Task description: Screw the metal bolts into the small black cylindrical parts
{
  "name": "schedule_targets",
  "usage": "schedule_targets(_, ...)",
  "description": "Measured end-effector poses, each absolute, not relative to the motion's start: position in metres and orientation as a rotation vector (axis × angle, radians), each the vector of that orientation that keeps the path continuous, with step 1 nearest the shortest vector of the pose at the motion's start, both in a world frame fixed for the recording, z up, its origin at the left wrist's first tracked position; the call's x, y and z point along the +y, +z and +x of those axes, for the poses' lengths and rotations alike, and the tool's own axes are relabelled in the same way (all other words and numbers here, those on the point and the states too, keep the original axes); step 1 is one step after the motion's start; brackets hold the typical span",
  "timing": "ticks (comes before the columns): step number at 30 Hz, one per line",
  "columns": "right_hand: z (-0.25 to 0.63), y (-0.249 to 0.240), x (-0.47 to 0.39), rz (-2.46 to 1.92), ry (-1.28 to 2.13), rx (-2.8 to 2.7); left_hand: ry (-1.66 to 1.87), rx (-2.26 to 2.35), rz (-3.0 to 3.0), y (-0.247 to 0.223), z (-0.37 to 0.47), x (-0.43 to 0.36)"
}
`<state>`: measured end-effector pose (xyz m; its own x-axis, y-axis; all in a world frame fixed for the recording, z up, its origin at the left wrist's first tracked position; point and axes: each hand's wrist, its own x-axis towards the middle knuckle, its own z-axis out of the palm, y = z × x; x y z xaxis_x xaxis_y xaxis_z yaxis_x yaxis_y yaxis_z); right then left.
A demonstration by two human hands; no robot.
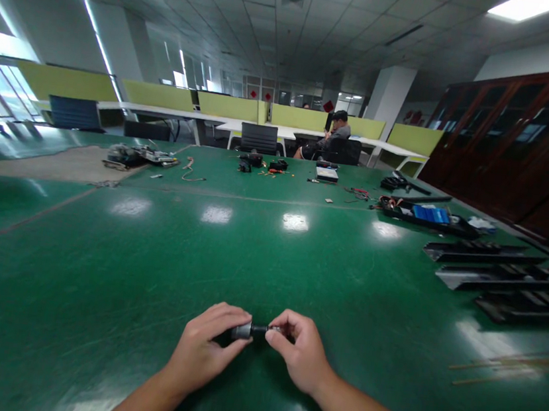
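Between my hands lies a small dark cylindrical part (242,331) with a thinner black shaft (259,329) pointing right. The fingers and thumb of my left hand (204,347) are closed around its thick grey end. My right hand (300,352) pinches the far end of the shaft, where a small metallic piece shows partly between the fingertips. Both hands are low over the green table (247,262), near the bottom middle of the view.
Black metal channels (489,254) and thin rods (510,363) lie at the right. Farther back are a black tray with blue items (431,215), a white box (327,174), small tools and a parts pile (128,155). A person (338,133) sits beyond the table.
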<state>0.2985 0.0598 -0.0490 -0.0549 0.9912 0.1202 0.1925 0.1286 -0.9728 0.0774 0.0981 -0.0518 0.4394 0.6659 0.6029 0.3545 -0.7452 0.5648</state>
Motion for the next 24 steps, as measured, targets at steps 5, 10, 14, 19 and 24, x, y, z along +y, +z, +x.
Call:
schedule_targets(5, 0.2996, -0.0492, 0.0605, -1.227, 1.06, -1.414, 1.229, 0.858, 2.336, -0.0504, 0.0775, 0.098)
schedule_targets(10, 0.2996, -0.0504, 0.0615, -1.211, 1.073, -1.392, 1.25, 0.881, 2.328, -0.0493, 0.0771, 0.0991)
schedule_targets(14, 0.2991, -0.051, 0.0623, -1.189, 1.088, -1.372, 1.247, 0.9, 2.329, -0.0502, 0.0757, 0.1005)
schedule_targets(19, 0.2991, -0.0504, 0.0629, -1.177, 1.107, -1.353, 1.257, 0.906, 2.321, -0.0516, 0.0743, 0.1002)
schedule_targets(24, 0.2992, -0.0496, 0.0627, -1.158, 1.126, -1.332, 1.275, 0.922, 2.321, -0.0505, 0.073, 0.1)
